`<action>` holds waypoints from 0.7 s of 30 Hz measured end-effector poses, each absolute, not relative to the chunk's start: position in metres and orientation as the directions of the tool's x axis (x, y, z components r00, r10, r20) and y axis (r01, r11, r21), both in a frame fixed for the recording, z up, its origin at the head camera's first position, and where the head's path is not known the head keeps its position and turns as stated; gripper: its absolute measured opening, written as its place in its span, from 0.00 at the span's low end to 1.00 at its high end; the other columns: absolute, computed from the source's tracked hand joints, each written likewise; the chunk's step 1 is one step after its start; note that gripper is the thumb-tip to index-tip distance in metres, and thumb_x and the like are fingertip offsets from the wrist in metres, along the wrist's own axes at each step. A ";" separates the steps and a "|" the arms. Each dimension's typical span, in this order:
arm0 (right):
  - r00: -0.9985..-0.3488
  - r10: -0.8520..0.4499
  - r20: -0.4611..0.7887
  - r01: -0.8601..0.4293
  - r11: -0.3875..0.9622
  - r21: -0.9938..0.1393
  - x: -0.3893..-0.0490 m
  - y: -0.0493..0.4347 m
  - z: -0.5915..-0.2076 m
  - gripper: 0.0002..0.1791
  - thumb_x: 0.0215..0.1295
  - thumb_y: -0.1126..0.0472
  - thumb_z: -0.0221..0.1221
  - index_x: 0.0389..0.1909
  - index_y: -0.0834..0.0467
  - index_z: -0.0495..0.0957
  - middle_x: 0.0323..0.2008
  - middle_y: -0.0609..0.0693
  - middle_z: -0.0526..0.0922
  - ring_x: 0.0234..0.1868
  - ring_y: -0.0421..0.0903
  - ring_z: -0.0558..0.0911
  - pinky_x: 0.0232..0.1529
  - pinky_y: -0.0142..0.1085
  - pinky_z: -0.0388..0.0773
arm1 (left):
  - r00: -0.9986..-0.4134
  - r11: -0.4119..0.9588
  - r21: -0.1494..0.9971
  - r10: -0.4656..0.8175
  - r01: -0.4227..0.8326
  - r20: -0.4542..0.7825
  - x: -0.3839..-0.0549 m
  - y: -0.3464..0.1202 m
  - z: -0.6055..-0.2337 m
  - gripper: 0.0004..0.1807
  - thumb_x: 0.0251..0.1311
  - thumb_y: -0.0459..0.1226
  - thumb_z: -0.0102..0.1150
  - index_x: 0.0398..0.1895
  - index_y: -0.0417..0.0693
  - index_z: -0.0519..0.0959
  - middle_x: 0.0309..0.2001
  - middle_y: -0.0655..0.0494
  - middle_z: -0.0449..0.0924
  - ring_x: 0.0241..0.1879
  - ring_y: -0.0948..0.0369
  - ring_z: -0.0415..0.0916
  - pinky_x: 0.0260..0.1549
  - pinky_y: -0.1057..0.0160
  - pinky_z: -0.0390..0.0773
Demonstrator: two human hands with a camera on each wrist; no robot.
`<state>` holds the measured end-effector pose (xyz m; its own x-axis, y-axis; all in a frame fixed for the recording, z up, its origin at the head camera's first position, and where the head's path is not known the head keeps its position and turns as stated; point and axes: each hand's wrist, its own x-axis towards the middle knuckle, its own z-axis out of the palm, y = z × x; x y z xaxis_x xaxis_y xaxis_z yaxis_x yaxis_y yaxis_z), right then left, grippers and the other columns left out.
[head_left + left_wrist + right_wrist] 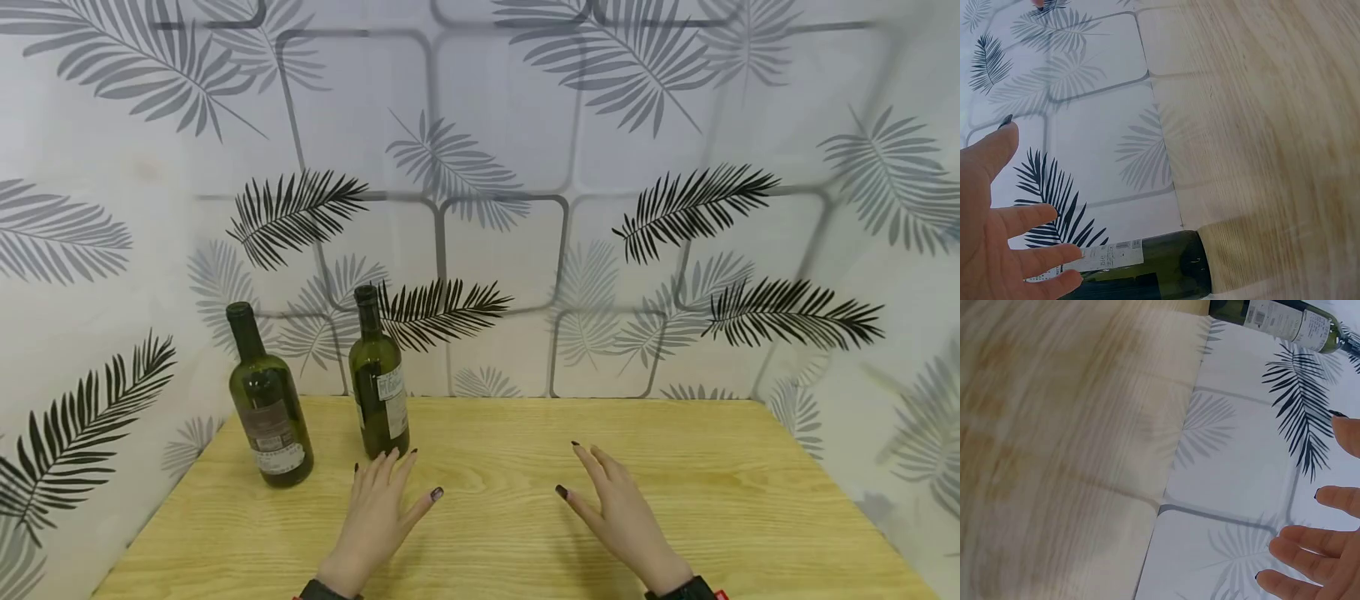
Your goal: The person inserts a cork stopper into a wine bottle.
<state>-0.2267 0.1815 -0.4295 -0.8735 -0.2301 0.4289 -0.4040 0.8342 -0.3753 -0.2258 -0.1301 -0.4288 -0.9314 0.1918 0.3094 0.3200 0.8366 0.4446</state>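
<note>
Two green glass wine bottles stand upright at the left of the table. One bottle (268, 408) with a dark and white label is farther left; the other bottle (380, 383), with a pale label, stands to its right and a little farther back. My left hand (375, 517) is held over the table in front of the right-hand bottle, fingers spread, holding nothing. Whether its fingertips touch that glass, I cannot tell. Off to the right, my right hand (618, 521) hovers with extended fingers and nothing in it. In the right wrist view the pale-labelled bottle (1285, 322) appears at the top.
The wood-grain table (495, 467) reaches back to a wall (495, 258) covered in leaf-patterned paper. More patterned wall rises at the left and right sides. Dark bands (678, 588) circle both wrists.
</note>
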 end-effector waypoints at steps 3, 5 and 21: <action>-0.857 -0.228 0.462 -0.422 0.825 -0.375 -0.225 0.177 -0.426 0.32 0.62 0.56 0.61 0.66 0.60 0.65 0.57 0.67 0.70 0.56 0.65 0.71 0.45 0.56 0.75 | -0.923 0.828 0.449 0.192 0.335 0.334 -0.225 -0.130 -0.427 0.31 0.62 0.47 0.57 0.63 0.38 0.67 0.62 0.33 0.64 0.62 0.37 0.60 0.61 0.37 0.53; -0.852 -0.220 0.475 -0.425 0.820 -0.383 -0.223 0.173 -0.424 0.30 0.62 0.57 0.61 0.64 0.60 0.67 0.56 0.64 0.72 0.54 0.62 0.74 0.43 0.54 0.76 | -0.925 0.825 0.461 0.179 0.327 0.335 -0.224 -0.131 -0.424 0.29 0.62 0.46 0.57 0.63 0.38 0.68 0.61 0.34 0.66 0.60 0.39 0.63 0.60 0.38 0.57; -0.852 -0.336 0.401 -0.506 0.725 -0.467 -0.217 0.133 -0.413 0.25 0.65 0.53 0.58 0.61 0.56 0.71 0.53 0.54 0.77 0.46 0.51 0.80 0.37 0.44 0.79 | -0.809 0.766 0.546 -0.060 0.338 0.585 -0.223 -0.179 -0.414 0.15 0.63 0.32 0.54 0.53 0.38 0.76 0.48 0.40 0.78 0.35 0.47 0.79 0.29 0.51 0.79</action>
<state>-0.2166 0.1335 -0.4130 -0.8523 -0.3363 0.4006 -0.5058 0.7251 -0.4674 -0.2229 -0.1787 -0.4141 -0.8090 -0.0598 0.5847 0.3383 0.7661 0.5465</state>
